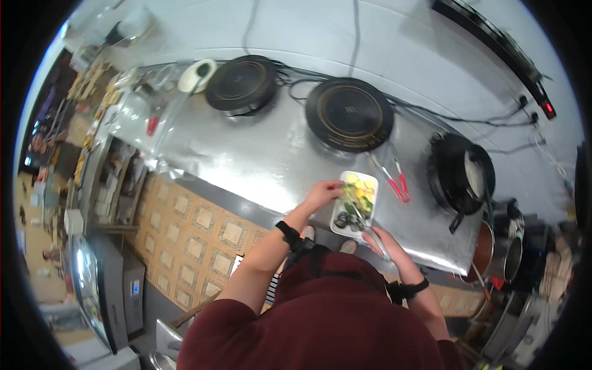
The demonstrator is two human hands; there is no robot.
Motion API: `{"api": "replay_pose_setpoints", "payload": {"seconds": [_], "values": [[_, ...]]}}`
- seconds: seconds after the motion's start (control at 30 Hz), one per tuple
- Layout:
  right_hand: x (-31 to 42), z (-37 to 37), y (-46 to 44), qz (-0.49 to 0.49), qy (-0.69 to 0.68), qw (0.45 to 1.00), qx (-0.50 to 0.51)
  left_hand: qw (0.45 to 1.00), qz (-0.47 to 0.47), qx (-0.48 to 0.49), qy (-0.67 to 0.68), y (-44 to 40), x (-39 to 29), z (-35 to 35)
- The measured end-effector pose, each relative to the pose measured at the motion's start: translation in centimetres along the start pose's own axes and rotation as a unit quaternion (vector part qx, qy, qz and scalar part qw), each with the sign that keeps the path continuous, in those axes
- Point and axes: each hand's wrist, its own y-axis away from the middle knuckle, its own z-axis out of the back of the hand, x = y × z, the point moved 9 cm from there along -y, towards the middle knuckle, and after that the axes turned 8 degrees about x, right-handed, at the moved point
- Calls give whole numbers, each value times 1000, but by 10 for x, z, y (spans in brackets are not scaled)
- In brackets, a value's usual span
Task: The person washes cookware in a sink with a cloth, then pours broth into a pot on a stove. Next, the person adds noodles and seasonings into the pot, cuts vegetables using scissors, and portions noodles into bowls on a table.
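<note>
A white rectangular tray sits near the front edge of the steel counter. Yellow round slices lie in its far part, green vegetable pieces in the middle, and dark slices at the near end. My left hand reaches over the tray's left rim, fingertips pinched against a piece of leafy green vegetable. Wrapped round metal tongs at the near right corner is my right hand. The tongs point into the tray, their tips among the vegetables and hard to make out.
Red-handled tongs lie right of the tray. Two round black cooking plates stand along the wall with cables behind them. At the right are black pans and metal pots. A patterned mat covers the floor at left.
</note>
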Motion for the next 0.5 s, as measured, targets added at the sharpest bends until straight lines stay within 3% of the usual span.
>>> {"api": "replay_pose_setpoints", "payload": {"seconds": [0.07, 0.1, 0.17, 0.2, 0.23, 0.27, 0.3, 0.5], "values": [[-8, -1, -4, 29, -2, 1000, 13, 998, 23, -10, -61, 4, -2, 1], [-12, -3, -11, 57, -8, 998, 38, 998, -10, -21, -61, 0, 5, 3], [-4, -9, -8, 22, -133, 989, 58, 998, -33, -38, -39, 2, 8, 7], [7, -6, -7, 51, -33, 998, 36, 986, -67, -70, -137, 1, 4, 13], [3, -7, -10, 62, -16, 996, 66, 985, -75, -49, -144, 0, 3, 10], [7, -5, -8, 58, -6, 997, 55, 988, -59, -36, -139, 0, 1, 9], [-17, -4, -18, 69, -80, 993, 51, 996, -43, -34, -76, 2, 1, 8], [12, -11, -22, 58, -6, 997, 54, 989, -52, -60, -123, 1, -6, 12]]}}
